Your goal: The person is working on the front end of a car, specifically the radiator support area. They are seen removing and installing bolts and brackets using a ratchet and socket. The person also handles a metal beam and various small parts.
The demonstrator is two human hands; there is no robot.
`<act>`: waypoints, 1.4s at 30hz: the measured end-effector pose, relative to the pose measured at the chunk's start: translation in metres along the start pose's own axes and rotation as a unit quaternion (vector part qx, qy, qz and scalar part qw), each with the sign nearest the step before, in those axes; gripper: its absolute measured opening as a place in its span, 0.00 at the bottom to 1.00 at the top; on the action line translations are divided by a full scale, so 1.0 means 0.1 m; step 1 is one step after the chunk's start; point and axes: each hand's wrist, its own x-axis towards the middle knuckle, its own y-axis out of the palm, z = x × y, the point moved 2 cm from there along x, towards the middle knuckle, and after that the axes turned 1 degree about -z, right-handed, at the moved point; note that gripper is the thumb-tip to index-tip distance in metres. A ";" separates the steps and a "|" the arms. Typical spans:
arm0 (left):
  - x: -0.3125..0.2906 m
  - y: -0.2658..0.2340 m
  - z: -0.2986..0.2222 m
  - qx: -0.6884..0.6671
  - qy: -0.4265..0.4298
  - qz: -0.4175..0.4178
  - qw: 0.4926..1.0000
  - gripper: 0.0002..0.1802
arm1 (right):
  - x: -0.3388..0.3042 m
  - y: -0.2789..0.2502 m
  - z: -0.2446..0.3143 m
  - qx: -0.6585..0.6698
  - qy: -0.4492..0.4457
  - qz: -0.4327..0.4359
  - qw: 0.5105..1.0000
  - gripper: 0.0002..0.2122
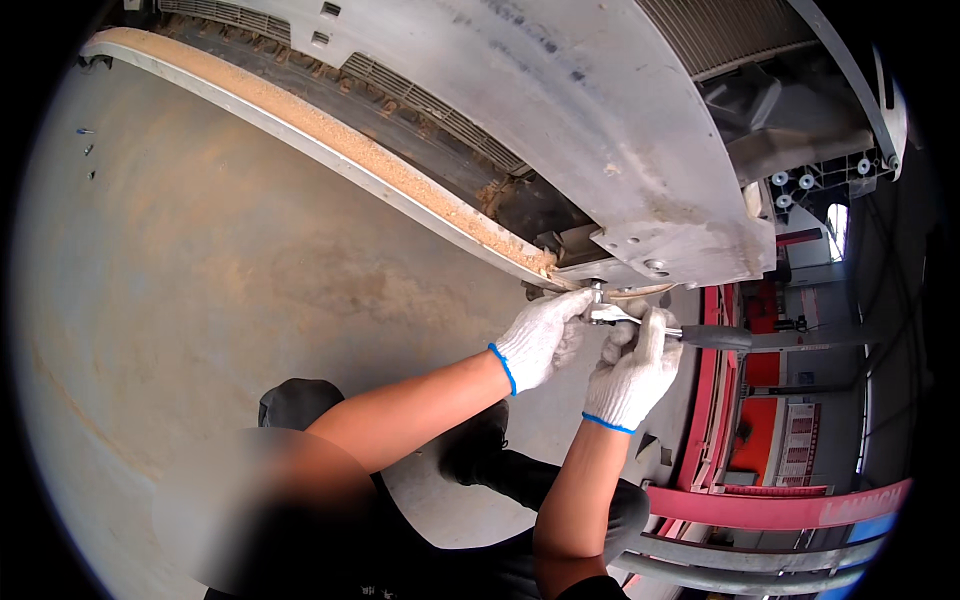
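A ratchet wrench (715,337) with a dark grip and shiny metal shank lies nearly level below the end of a grey metal bumper beam (610,150). My right hand (632,378), in a white knit glove with a blue cuff, is closed around its shank, and the grip sticks out to the right. My left hand (538,340), gloved the same way, pinches the wrench head at its upright socket. That socket points up at the underside of the beam's end. Whatever fastener it meets is hidden.
A long trim strip (330,140) covered in sandy dirt runs from the upper left to the beam's end. A radiator grille (740,35) shows at the top right. Red lift rails (770,508) stand at the right. Small bits (85,131) lie on the concrete floor (230,270).
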 end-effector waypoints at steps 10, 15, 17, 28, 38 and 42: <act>0.00 0.07 -0.02 -0.051 -0.014 -0.009 0.999 0.18 | -0.15 0.06 -0.11 -0.031 -0.043 0.032 0.998 0.04; -0.08 0.19 -0.03 -0.014 -0.021 -0.082 0.996 0.18 | -0.09 0.05 -0.05 0.008 -0.019 -0.006 1.000 0.02; 0.09 0.01 0.08 -0.007 0.097 0.059 0.993 0.16 | -0.17 0.27 0.02 -0.343 -0.413 0.187 0.822 0.07; 0.13 -0.06 0.08 0.099 0.190 0.083 0.973 0.14 | -0.08 -0.06 -0.26 -0.212 -0.268 0.082 0.936 0.06; 0.03 0.19 0.06 0.003 0.068 -0.037 0.997 0.17 | 0.06 -0.15 -0.21 0.207 0.105 -0.022 0.972 0.06; 0.39 -0.38 0.14 -0.237 -0.029 0.243 0.940 0.15 | -0.14 0.32 -0.05 -0.330 -0.347 0.214 0.852 0.08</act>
